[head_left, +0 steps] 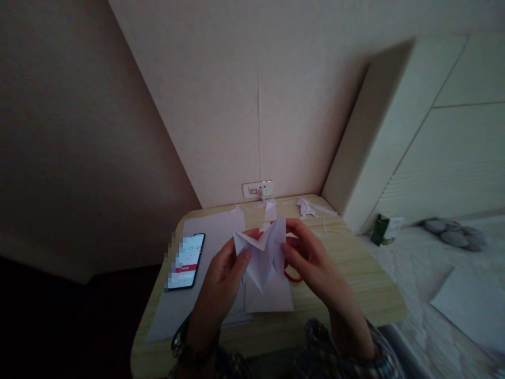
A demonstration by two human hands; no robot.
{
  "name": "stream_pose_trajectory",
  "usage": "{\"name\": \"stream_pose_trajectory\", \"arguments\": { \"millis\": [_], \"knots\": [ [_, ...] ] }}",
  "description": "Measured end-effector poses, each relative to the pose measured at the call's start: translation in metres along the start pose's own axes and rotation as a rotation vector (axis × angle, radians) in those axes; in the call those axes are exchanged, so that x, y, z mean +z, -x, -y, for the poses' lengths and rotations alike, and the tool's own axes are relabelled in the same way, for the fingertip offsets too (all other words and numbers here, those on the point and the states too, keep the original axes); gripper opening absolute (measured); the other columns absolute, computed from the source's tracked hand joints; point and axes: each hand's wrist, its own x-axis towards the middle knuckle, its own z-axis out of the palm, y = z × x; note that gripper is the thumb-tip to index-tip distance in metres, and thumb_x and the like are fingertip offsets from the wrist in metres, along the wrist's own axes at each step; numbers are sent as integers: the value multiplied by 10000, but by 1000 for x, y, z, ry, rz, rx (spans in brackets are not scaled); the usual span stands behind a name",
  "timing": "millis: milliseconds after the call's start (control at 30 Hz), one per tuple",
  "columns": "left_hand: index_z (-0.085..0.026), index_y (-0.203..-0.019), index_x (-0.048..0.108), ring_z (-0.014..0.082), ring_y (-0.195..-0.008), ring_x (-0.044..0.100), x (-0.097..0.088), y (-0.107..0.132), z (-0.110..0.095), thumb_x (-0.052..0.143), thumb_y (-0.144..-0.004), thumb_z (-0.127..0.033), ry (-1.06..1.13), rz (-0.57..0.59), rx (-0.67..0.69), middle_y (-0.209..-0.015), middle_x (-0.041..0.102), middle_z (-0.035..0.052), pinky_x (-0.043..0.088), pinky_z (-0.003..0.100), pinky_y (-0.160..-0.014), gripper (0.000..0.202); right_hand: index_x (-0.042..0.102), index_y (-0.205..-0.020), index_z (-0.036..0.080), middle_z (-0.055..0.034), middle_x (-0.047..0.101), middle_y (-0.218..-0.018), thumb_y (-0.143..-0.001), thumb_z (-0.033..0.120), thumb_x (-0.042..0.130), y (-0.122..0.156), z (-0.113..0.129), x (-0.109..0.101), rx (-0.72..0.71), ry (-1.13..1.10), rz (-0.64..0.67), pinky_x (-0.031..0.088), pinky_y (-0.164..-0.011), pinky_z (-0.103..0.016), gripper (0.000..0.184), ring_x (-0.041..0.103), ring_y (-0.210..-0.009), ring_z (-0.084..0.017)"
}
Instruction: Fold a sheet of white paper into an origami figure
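Observation:
A folded piece of white paper (260,259) is held up above the table between both hands, its flaps spread and a point hanging down. My left hand (226,266) pinches its left side, thumb in front and fingers behind. On the right edge, my right hand (305,250) grips the same paper between thumb and fingers. Beneath it lies a white paper sheet (269,302) on the table. Just under my right hand shows part of a red loop (293,276), mostly hidden, perhaps a scissors handle.
Left on the wooden table (355,279) a phone (189,260) lies over large white sheets (169,316). A folded paper figure (305,207) and paper strips lie at the back, below a wall socket (258,189). A bed (418,284) with a green-white box (385,229) stands right.

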Motion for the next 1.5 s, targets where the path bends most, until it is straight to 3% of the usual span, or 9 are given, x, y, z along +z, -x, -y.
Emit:
{"name": "stream_pose_trajectory", "arguments": {
  "millis": [167,233,400,633,800,1033,1167,1300,1500],
  "knots": [
    [-243,-1378,576,229,-1468,348,1,5,-4,538,-938,-333,-104,-114,-43,-1545,475,1,259,352,-1205,451,526,-1122,227,-52,612,-978,-854,280,536,-1,1,1,-1,55,-27,482,-599,-287,273,577,-685,-146],
    [-270,-1443,499,238,-1468,348,2,6,-2,526,-950,-348,-95,-111,-62,-1571,437,-3,210,385,-1225,500,538,-1120,222,-52,623,-968,-849,271,549,-1,1,3,-2,82,-38,483,-616,-291,276,587,-708,-154],
    [-270,-1398,555,270,-1415,438,3,5,5,492,-967,-470,-118,16,-1,-1494,543,27,304,402,-1190,479,563,-1092,215,-42,655,-931,-840,232,567,0,4,8,-28,127,-31,482,-590,-276,252,601,-677,-148],
    [-202,-1320,591,284,-1247,616,0,-1,14,660,-874,-407,19,149,59,-1366,653,103,541,352,-985,495,611,-1065,189,-27,647,-819,-851,198,580,-2,3,7,-102,191,-89,459,-589,-279,216,585,-673,-160],
    [-156,-1198,634,270,-1237,626,-1,-5,12,686,-822,-329,-26,44,69,-1248,725,109,562,307,-937,417,636,-1029,189,-12,616,-789,-862,192,585,-1,1,5,-156,221,-120,455,-587,-273,175,559,-644,-147],
    [-206,-1211,637,213,-1231,628,-3,-4,12,560,-917,-392,-75,-82,48,-1325,684,64,514,271,-990,356,632,-1018,188,5,572,-771,-889,170,566,-2,2,5,-234,271,-110,442,-585,-267,147,540,-638,-139],
    [-189,-1200,641,241,-1204,647,-1,-3,9,588,-902,-386,-117,-51,39,-1276,710,87,514,302,-1000,361,640,-975,193,1,565,-826,-879,108,552,-3,5,9,-276,312,-92,438,-620,-270,156,535,-663,-129],
    [-191,-1234,605,265,-1193,656,0,-4,8,665,-855,-333,-52,93,89,-1262,716,96,552,321,-954,409,638,-982,200,2,564,-865,-873,85,556,-3,5,11,-306,336,-71,446,-634,-264,178,539,-666,-118],
    [-170,-1262,586,241,-1148,680,-2,-5,11,621,-880,-298,-41,53,28,-1256,719,105,562,308,-933,404,623,-1011,200,-21,605,-852,-920,162,523,-1,0,2,-301,317,-124,484,-655,-289,140,589,-723,-157]
  ]
}}
